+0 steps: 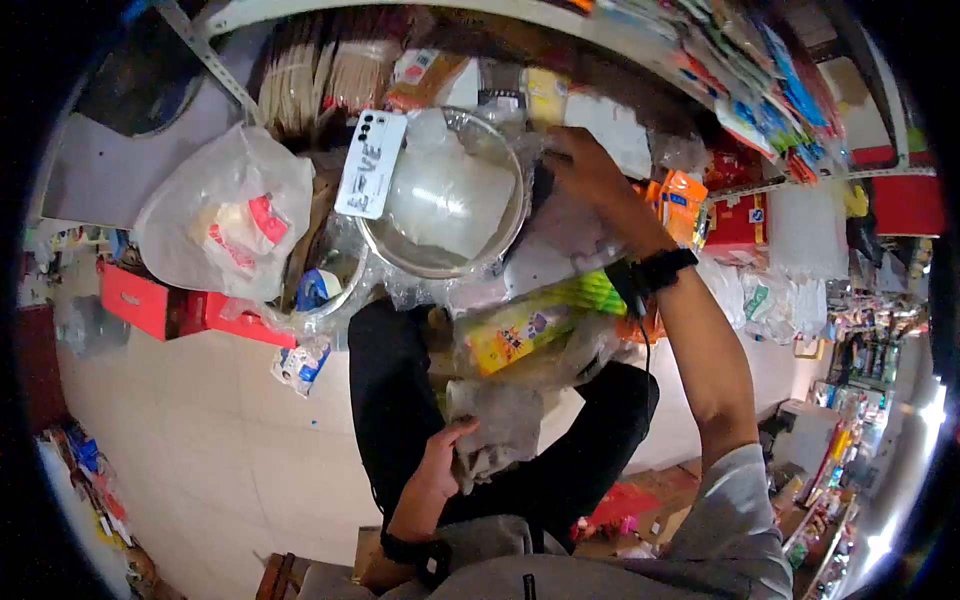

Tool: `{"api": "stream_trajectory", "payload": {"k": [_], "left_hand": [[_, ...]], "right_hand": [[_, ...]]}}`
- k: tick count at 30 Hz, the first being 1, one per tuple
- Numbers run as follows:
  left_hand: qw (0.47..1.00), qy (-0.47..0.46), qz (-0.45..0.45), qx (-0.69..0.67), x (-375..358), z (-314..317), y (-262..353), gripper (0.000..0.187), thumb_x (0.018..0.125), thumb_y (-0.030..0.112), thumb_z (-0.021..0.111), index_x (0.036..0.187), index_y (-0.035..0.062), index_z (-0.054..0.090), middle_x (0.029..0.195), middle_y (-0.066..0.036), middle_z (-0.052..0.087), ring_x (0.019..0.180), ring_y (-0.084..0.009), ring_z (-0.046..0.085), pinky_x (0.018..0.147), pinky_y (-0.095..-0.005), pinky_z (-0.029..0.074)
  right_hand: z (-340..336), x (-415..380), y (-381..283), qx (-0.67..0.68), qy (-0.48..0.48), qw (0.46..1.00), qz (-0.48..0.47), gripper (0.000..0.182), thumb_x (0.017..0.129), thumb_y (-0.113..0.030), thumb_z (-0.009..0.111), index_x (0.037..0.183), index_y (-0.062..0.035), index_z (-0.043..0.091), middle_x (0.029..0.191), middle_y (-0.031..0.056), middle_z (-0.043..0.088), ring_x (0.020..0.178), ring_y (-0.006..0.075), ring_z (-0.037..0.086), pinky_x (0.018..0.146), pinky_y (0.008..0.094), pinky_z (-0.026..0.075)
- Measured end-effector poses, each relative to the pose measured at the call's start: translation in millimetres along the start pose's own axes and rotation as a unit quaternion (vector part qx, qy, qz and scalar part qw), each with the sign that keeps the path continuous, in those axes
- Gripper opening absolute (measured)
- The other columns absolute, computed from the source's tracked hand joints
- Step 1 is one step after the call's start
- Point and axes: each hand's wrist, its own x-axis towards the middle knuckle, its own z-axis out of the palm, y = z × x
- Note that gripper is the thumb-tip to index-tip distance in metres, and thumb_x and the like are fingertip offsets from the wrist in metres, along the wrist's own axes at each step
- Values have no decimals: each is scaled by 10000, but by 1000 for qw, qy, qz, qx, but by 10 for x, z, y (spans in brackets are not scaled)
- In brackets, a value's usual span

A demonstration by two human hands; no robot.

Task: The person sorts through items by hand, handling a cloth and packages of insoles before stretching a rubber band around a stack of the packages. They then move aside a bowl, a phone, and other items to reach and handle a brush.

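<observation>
Bag (505, 425): between the 2 legs (388, 385); it looks thin and crumpled, so I think a light, steady pinch suits it best.
Left hand (435, 475): at the bag's 8 o'clock, gripping it narrowly, thumb on the near face.
Pack (515, 340): at 12 o'clock from the bag.
Right hand (590, 175): at 1 o'clock, beyond the pack; fingertips in shadow, so its grip I cannot tell.
Cord (646, 350): hangs near the right wrist; it could catch, better to mind it.
Bowl (436, 272): between 11 and 12 o'clock; better not to bump it.
Phone (373, 160): over the bowl's 10 o'clock rim, may slip.
</observation>
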Motion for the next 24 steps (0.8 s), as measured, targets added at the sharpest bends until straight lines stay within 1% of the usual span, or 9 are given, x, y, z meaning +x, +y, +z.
{"api": "stream_trajectory", "payload": {"k": [1, 4, 7, 9, 11, 15, 16, 23, 24], "left_hand": [[999, -6, 38, 38, -34, 3, 6, 434, 838, 269, 676, 1209, 75, 561, 1116, -109, 628, 965, -284, 629, 764, -425, 540], [995, -21, -53, -81, 6, -83, 168, 458, 834, 283, 677, 1226, 80, 557, 1126, -111, 628, 965, -281, 636, 748, -418, 548], [995, -19, 9, -94, -44, -115, 245, 507, 819, 276, 692, 1254, 63, 539, 1152, -122, 623, 998, -288, 636, 834, -412, 540], [997, 8, 13, -81, -33, -148, 246, 529, 815, 272, 694, 1265, 50, 525, 1165, -122, 615, 1021, -286, 624, 867, -405, 525], [997, 36, 23, -66, -67, -156, 232, 551, 811, 269, 695, 1277, 38, 512, 1179, -122, 607, 1045, -284, 612, 900, -399, 510], [997, 25, 59, -37, -160, -118, 203, 604, 818, 272, 667, 1320, 9, 456, 1238, -128, 567, 1126, -293, 559, 950, -390, 476], [997, 17, 68, -23, -194, -112, 194, 597, 827, 281, 648, 1323, 12, 456, 1247, -131, 563, 1130, -295, 558, 947, -391, 476], [990, -36, 133, 17, -328, -42, 60, 578, 862, 317, 569, 1353, 34, 451, 1291, -143, 551, 1183, -312, 536, 968, -404, 459], [990, -32, 136, 24, -339, -61, 37, 578, 862, 317, 569, 1353, 34, 451, 1291, -143, 551, 1183, -312, 536, 968, -404, 459]], "right_hand": [[84, 38, 27, 13, -21, 1000, 6, 425, 847, -230, 659, 1204, -16, 576, 1193, 212, 590, 1158, 339, 548, 1003, 373, 429], [127, -128, 104, 41, -72, 995, 52, 323, 817, -179, 679, 1083, -7, 616, 1067, 177, 646, 1029, 292, 619, 893, 359, 489], [41, -637, 128, -27, -158, 985, 58, 243, 790, -130, 688, 988, -11, 613, 927, 152, 662, 898, 251, 650, 783, 354, 509], [148, -1065, 193, -22, -142, 989, 37, 228, 763, -114, 705, 943, -20, 602, 895, 152, 647, 871, 263, 645, 765, 369, 505], [66, -1469, -119, -1, -211, 977, -8, 237, 743, -106, 711, 936, -17, 606, 891, 159, 647, 872, 314, 639, 760, 383, 506], [497, -2246, -175, -38, -242, 969, 35, 265, 765, -182, 679, 974, -23, 637, 968, 190, 656, 929, 372, 631, 781, 445, 511], [506, -2328, -262, -75, -307, 947, 68, 281, 793, -235, 655, 995, -40, 646, 985, 187, 660, 923, 385, 633, 803, 473, 508], [922, -2800, -719, 10, -242, 964, 113, 381, 864, -284, 614, 1140, -36, 528, 964, 205, 650, 932, 418, 623, 756, 513, 513], [1042, -2856, -746, 30, -176, 976, 123, 412, 849, -301, 638, 1154, -51, 519, 960, 209, 647, 917, 416, 621, 771, 506, 506]]}}
